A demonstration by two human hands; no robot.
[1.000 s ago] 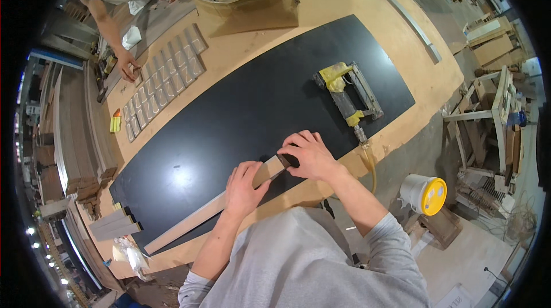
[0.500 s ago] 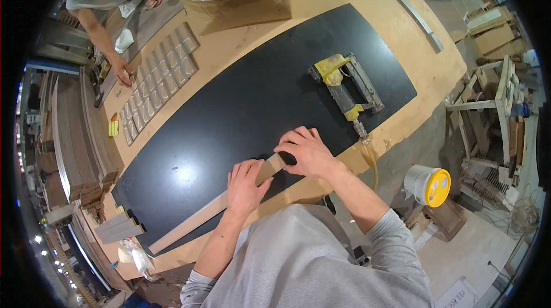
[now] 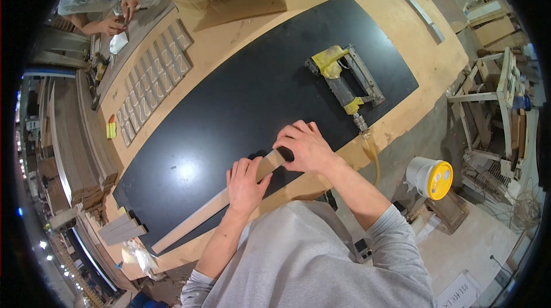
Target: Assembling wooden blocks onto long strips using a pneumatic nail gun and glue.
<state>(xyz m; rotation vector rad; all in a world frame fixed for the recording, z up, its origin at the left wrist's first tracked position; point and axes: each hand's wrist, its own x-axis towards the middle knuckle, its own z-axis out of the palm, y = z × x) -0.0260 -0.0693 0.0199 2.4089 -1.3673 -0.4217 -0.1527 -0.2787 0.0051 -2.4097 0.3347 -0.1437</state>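
A long, pale wooden strip [image 3: 192,219] lies slantwise along the near edge of a large black panel [image 3: 247,107] with curved sides. My left hand [image 3: 245,187] is wrapped over the strip near its upper right end, thumb on the near side. At that end my right hand [image 3: 305,148] grips the strip with bent fingers, and a dark patch under the palm is too hidden to make out. Farther right on the panel rests a yellow and black nail gun [image 3: 343,81], its hose [image 3: 373,162] running off the near table edge.
Rows of small shaped pieces [image 3: 152,87] lie left of the panel, with a cardboard box [image 3: 229,4] of wood offcuts behind. Grey strips [image 3: 122,229] sit at the panel's left end. A co-worker's hands [image 3: 121,18] are at far left. A yellow-lidded bucket [image 3: 427,177] stands on the right.
The co-worker's hand has drawn back from the rows of pieces, and both their hands now meet around a small piece. My hands keep their hold on the strip; the view has shifted slightly.
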